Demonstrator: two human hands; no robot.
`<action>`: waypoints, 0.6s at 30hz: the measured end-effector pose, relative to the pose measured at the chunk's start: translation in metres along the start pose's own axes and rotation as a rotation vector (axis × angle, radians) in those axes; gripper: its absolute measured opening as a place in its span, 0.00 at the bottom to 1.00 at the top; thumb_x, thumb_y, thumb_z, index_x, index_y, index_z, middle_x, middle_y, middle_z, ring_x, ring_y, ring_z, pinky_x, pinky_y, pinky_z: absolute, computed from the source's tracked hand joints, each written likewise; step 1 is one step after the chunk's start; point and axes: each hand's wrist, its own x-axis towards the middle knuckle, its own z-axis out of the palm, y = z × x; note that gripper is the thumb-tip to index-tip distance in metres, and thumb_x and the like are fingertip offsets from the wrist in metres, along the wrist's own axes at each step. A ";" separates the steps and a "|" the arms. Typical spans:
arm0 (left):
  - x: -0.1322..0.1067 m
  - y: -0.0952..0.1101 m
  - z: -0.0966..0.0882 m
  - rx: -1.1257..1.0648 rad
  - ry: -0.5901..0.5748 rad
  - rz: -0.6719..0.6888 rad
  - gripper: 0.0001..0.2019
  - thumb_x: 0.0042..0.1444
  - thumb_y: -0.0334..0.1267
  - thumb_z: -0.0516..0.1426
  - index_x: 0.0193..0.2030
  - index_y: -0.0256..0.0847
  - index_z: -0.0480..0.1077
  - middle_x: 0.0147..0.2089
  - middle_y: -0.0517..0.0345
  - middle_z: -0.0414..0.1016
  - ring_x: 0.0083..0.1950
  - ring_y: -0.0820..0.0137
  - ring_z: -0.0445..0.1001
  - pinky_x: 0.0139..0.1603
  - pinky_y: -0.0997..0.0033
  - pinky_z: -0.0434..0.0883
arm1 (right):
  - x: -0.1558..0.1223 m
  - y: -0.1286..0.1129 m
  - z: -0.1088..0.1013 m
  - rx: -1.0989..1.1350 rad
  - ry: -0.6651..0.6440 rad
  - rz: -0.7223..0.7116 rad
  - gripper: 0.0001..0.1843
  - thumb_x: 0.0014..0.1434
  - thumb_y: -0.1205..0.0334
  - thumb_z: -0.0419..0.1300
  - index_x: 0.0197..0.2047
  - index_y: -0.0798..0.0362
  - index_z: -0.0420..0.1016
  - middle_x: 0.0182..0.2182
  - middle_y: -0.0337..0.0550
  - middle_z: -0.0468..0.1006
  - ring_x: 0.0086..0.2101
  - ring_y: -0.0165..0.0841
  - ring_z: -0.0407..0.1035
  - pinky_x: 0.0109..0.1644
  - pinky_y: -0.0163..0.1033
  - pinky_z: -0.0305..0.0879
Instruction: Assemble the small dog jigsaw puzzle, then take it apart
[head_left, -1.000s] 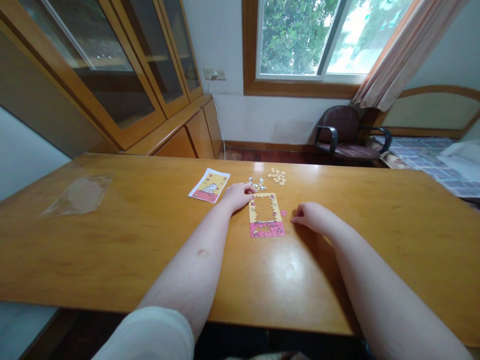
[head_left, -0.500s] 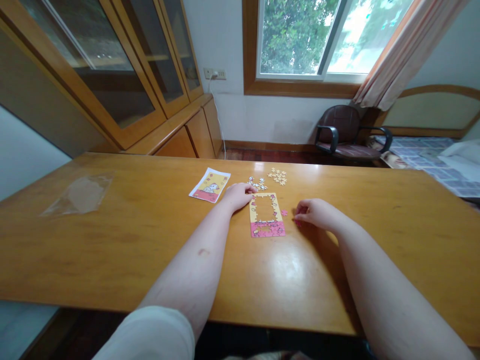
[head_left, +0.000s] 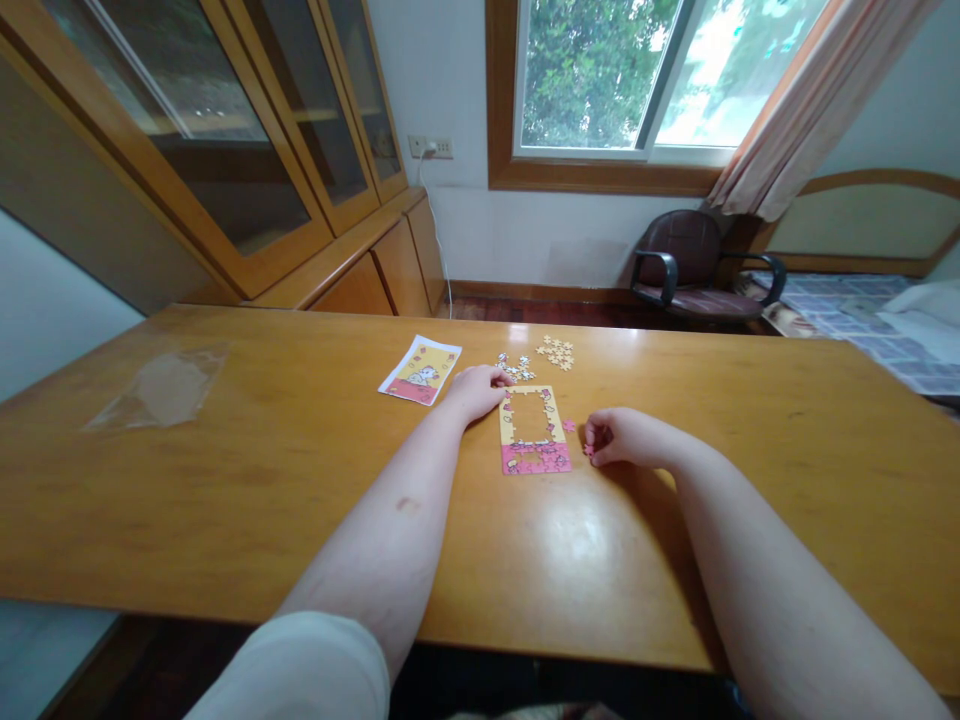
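Observation:
A partly assembled jigsaw puzzle (head_left: 536, 462) lies flat on the table, yellow above and pink below, with a large gap in its middle and a smaller one in the pink part. My left hand (head_left: 480, 392) rests at its upper left corner, fingers stretched out and holding nothing. To the right of the puzzle, my right hand (head_left: 619, 437) pinches a pink puzzle piece (head_left: 589, 450) at the tabletop. Another pink piece (head_left: 569, 426) lies between that hand and the puzzle's right edge.
Beyond the puzzle are a pile of patterned loose pieces (head_left: 523, 372) and a pile of yellowish pieces (head_left: 556, 352). A picture card (head_left: 421, 370) lies left of my left hand. At the far left of the wooden table (head_left: 315, 470) is a clear plastic bag (head_left: 161, 388).
My right hand has shifted slightly left and down, and the pink piece at its fingertips now shows more clearly. My left hand and the puzzle have stayed put.

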 end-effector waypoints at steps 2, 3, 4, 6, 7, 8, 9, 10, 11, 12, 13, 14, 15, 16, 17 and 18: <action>0.000 0.000 0.000 -0.003 -0.002 0.000 0.14 0.49 0.35 0.58 0.42 0.47 0.79 0.43 0.59 0.81 0.45 0.65 0.77 0.47 0.70 0.70 | -0.002 -0.006 0.001 0.004 0.005 -0.011 0.08 0.41 0.64 0.66 0.27 0.52 0.71 0.26 0.37 0.76 0.28 0.31 0.68 0.33 0.36 0.60; 0.000 0.000 0.000 -0.006 -0.001 0.001 0.14 0.49 0.35 0.58 0.42 0.47 0.79 0.43 0.59 0.81 0.45 0.65 0.77 0.47 0.70 0.70 | -0.002 -0.009 0.002 0.010 0.008 -0.022 0.07 0.42 0.64 0.66 0.26 0.52 0.71 0.25 0.37 0.76 0.27 0.31 0.67 0.32 0.36 0.59; -0.001 0.001 0.000 -0.009 0.000 0.002 0.13 0.49 0.35 0.58 0.42 0.47 0.79 0.43 0.59 0.81 0.45 0.65 0.76 0.47 0.70 0.70 | -0.003 -0.011 0.004 0.023 0.014 -0.042 0.07 0.43 0.64 0.65 0.27 0.52 0.71 0.25 0.37 0.76 0.27 0.31 0.67 0.33 0.36 0.60; -0.001 0.001 0.000 -0.012 0.002 0.002 0.13 0.49 0.35 0.58 0.42 0.47 0.79 0.43 0.59 0.81 0.45 0.65 0.76 0.47 0.69 0.70 | -0.003 -0.016 0.009 0.073 0.026 -0.103 0.06 0.46 0.63 0.64 0.30 0.53 0.74 0.27 0.38 0.77 0.28 0.31 0.68 0.34 0.36 0.61; -0.001 0.002 0.000 -0.013 0.002 0.000 0.13 0.49 0.36 0.58 0.42 0.47 0.79 0.43 0.59 0.81 0.45 0.65 0.76 0.47 0.69 0.70 | -0.003 -0.018 0.012 0.110 0.025 -0.136 0.07 0.47 0.63 0.64 0.33 0.53 0.75 0.27 0.38 0.77 0.29 0.31 0.69 0.35 0.36 0.62; -0.001 0.002 0.000 -0.013 0.001 -0.001 0.13 0.49 0.36 0.58 0.42 0.47 0.79 0.43 0.60 0.81 0.45 0.65 0.76 0.47 0.69 0.70 | -0.003 -0.021 0.015 0.150 0.016 -0.167 0.09 0.49 0.63 0.63 0.36 0.53 0.77 0.29 0.39 0.78 0.30 0.31 0.70 0.36 0.36 0.64; -0.001 0.002 -0.001 -0.012 0.000 -0.003 0.13 0.49 0.36 0.58 0.42 0.48 0.79 0.43 0.60 0.81 0.46 0.65 0.77 0.47 0.69 0.70 | -0.003 -0.023 0.019 0.190 -0.004 -0.195 0.10 0.51 0.63 0.62 0.38 0.53 0.78 0.30 0.40 0.79 0.31 0.32 0.71 0.38 0.37 0.65; -0.001 0.002 -0.001 -0.011 0.000 -0.003 0.14 0.49 0.36 0.58 0.42 0.48 0.79 0.44 0.59 0.81 0.46 0.65 0.76 0.47 0.69 0.70 | -0.002 -0.026 0.022 0.226 -0.019 -0.215 0.10 0.52 0.63 0.61 0.39 0.53 0.79 0.31 0.41 0.80 0.32 0.32 0.72 0.40 0.37 0.66; -0.001 0.002 -0.001 -0.009 0.000 -0.003 0.14 0.49 0.36 0.58 0.42 0.47 0.79 0.44 0.59 0.81 0.46 0.65 0.76 0.47 0.69 0.70 | -0.002 -0.028 0.026 0.253 -0.027 -0.227 0.10 0.53 0.62 0.61 0.39 0.53 0.80 0.32 0.42 0.80 0.33 0.32 0.72 0.41 0.38 0.67; -0.001 0.002 -0.001 -0.008 -0.001 -0.002 0.14 0.49 0.36 0.58 0.42 0.47 0.79 0.44 0.59 0.81 0.46 0.65 0.76 0.47 0.70 0.70 | -0.001 -0.030 0.029 0.274 -0.024 -0.229 0.10 0.54 0.62 0.61 0.38 0.53 0.80 0.32 0.42 0.81 0.33 0.32 0.73 0.41 0.38 0.68; -0.001 0.002 -0.001 -0.007 -0.001 -0.002 0.14 0.49 0.35 0.58 0.42 0.47 0.79 0.45 0.59 0.81 0.47 0.65 0.76 0.48 0.70 0.70 | -0.001 -0.032 0.031 0.293 -0.016 -0.224 0.10 0.54 0.61 0.62 0.38 0.53 0.80 0.32 0.43 0.81 0.32 0.32 0.73 0.40 0.38 0.68; -0.001 0.001 -0.001 -0.007 -0.002 -0.003 0.14 0.49 0.36 0.58 0.43 0.47 0.79 0.45 0.59 0.81 0.47 0.65 0.76 0.48 0.70 0.70 | 0.000 -0.033 0.034 0.310 -0.006 -0.216 0.10 0.54 0.61 0.62 0.39 0.54 0.80 0.31 0.43 0.81 0.32 0.32 0.73 0.39 0.37 0.68; -0.001 0.001 -0.001 -0.007 -0.002 -0.006 0.14 0.49 0.36 0.58 0.43 0.47 0.79 0.45 0.58 0.81 0.47 0.65 0.76 0.48 0.70 0.69 | 0.000 -0.035 0.035 0.328 0.003 -0.206 0.10 0.54 0.61 0.62 0.39 0.54 0.80 0.31 0.43 0.81 0.31 0.32 0.73 0.38 0.37 0.69; -0.001 0.001 0.000 -0.007 -0.003 -0.007 0.14 0.50 0.36 0.58 0.43 0.47 0.79 0.45 0.58 0.81 0.47 0.66 0.76 0.48 0.71 0.69 | 0.001 -0.036 0.037 0.346 0.009 -0.198 0.10 0.54 0.61 0.63 0.39 0.55 0.80 0.30 0.43 0.81 0.30 0.31 0.73 0.38 0.37 0.69; 0.000 0.000 0.000 -0.005 -0.003 -0.007 0.14 0.50 0.36 0.58 0.43 0.47 0.79 0.45 0.58 0.81 0.47 0.66 0.76 0.49 0.71 0.69 | 0.001 -0.036 0.038 0.360 0.015 -0.194 0.10 0.54 0.61 0.63 0.39 0.55 0.80 0.30 0.43 0.81 0.30 0.31 0.73 0.37 0.37 0.69; 0.000 0.000 0.000 -0.003 -0.001 -0.004 0.14 0.50 0.35 0.58 0.43 0.47 0.79 0.45 0.58 0.81 0.47 0.66 0.76 0.49 0.71 0.70 | 0.002 -0.037 0.040 0.368 0.023 -0.193 0.10 0.54 0.61 0.64 0.38 0.55 0.80 0.31 0.43 0.81 0.30 0.31 0.73 0.38 0.37 0.69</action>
